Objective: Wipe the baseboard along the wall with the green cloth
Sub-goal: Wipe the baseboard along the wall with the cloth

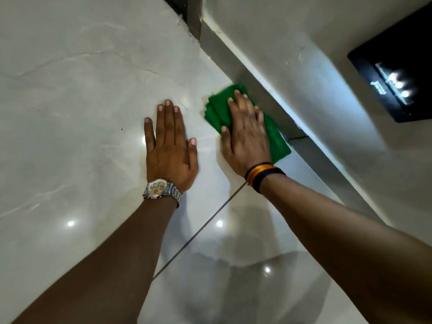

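A folded green cloth (pixel 216 111) lies where the glossy floor meets the grey baseboard (pixel 224 52), which runs diagonally from upper middle to lower right along the wall (pixel 292 31). My right hand (pixel 246 134) presses flat on the cloth, fingers spread over it, pushing its edge against the baseboard. A striped band is on that wrist. My left hand (pixel 169 146) rests flat on the floor just left of the cloth, fingers apart, holding nothing. A silver watch is on that wrist.
Pale marble-look floor tiles (pixel 81 101) fill the left and bottom, with a dark grout line (pixel 198 232) running between my arms. A black panel (pixel 397 73) with bright reflections is mounted on the wall at the upper right. A dark gap (pixel 177 5) shows at the top.
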